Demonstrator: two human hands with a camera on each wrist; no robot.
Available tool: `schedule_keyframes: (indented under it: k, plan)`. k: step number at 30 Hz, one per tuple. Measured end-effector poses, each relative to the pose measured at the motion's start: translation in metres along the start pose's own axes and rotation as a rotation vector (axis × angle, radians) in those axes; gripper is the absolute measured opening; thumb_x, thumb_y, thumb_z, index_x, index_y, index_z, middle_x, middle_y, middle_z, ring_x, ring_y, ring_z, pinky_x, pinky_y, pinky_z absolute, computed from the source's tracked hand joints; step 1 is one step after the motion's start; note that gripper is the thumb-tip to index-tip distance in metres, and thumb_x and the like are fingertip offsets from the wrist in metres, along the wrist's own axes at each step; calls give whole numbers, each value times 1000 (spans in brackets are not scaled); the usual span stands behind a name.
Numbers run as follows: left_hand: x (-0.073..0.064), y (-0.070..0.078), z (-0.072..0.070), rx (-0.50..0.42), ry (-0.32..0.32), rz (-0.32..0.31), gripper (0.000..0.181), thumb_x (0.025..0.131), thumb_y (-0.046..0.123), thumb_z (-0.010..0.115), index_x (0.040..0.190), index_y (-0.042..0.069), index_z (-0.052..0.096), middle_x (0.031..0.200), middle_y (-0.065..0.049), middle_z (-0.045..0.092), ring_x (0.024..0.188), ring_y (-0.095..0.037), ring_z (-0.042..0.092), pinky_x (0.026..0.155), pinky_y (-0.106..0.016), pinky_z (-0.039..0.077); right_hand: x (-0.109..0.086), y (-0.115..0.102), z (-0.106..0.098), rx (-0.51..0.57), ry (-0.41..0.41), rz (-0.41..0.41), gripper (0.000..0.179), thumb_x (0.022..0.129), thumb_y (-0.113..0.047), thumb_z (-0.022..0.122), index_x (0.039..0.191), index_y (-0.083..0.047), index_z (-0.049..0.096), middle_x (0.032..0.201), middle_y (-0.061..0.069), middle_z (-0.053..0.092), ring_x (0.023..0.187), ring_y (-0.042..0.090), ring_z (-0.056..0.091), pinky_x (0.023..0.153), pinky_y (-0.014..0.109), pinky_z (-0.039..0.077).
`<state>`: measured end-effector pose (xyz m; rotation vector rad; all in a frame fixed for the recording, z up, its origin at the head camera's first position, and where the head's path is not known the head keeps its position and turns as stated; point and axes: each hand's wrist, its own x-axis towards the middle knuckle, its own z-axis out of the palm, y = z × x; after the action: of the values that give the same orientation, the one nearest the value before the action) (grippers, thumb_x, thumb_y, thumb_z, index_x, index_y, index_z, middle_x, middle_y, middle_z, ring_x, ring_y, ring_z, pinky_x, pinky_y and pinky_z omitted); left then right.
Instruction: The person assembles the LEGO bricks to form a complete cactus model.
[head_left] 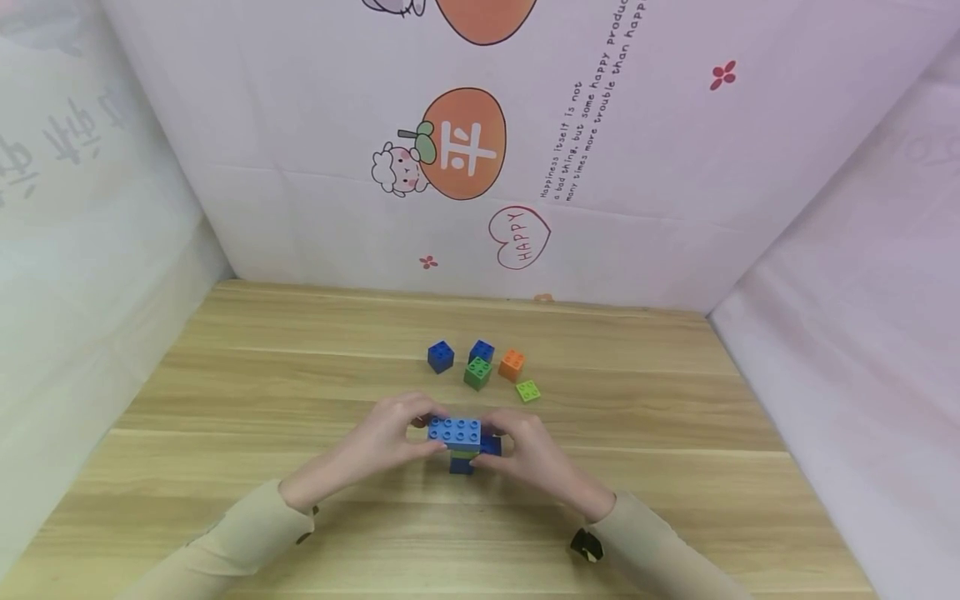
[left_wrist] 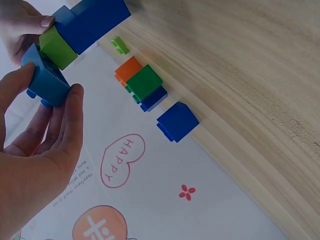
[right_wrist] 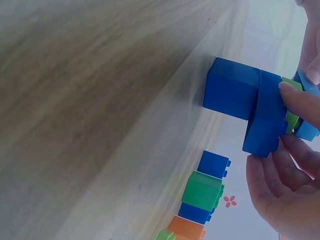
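My left hand [head_left: 393, 432] grips a light blue eight-stud brick [head_left: 454, 433] by its end, thumb on one side and fingers on the other. Under it sits a lime green brick [left_wrist: 60, 47], and in the left wrist view the light blue brick leans at an angle to it, part of its hollow underside showing. The lime brick stands on a long dark blue brick [right_wrist: 265, 112], which rests on another dark blue brick [right_wrist: 230, 90] at the table. My right hand [head_left: 531, 450] pinches the long dark blue brick from the right with thumb and fingers.
Behind the stack lie loose bricks on the wooden table [head_left: 300, 367]: a blue one [head_left: 440, 357], another blue one [head_left: 482, 351] behind a green brick [head_left: 477, 374], an orange brick [head_left: 512, 365] and a flat lime piece [head_left: 528, 391]. White printed cloth [head_left: 315, 225] walls the back and sides.
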<state>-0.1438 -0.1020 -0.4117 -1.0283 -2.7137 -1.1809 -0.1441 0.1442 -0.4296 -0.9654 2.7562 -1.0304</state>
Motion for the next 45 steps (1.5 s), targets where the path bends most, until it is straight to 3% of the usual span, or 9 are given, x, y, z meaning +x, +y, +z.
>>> schedule_keyframes:
  k: [21,28,38,45]
  plan:
    - [4,5,0,-13,-38,-47,37,79,6,78,115,3,69,111,-10,72,95,-17,68,84,-34,62,0,-1,0,21,0,14,39,80,-14,81,116,-10,67,113,4,73,101,16,70,91,34,61]
    - [6,7,0,1,-53,-45,38,78,6,79,114,2,69,110,-10,73,97,-18,69,84,-23,60,0,0,1,31,4,14,38,80,-13,81,116,-10,67,112,4,73,100,16,70,89,37,61]
    - [7,8,-1,22,-76,-42,35,78,8,79,112,2,70,109,-10,73,97,-19,70,84,-22,60,-2,0,1,14,6,-3,39,79,-16,81,115,-11,67,112,2,72,100,12,69,90,31,60]
    - [8,8,-2,42,-75,-31,36,78,9,80,111,2,71,108,-11,74,95,-18,70,83,-19,59,-2,-2,0,59,32,-43,46,87,-26,76,126,-8,62,112,2,72,100,12,70,93,33,60]
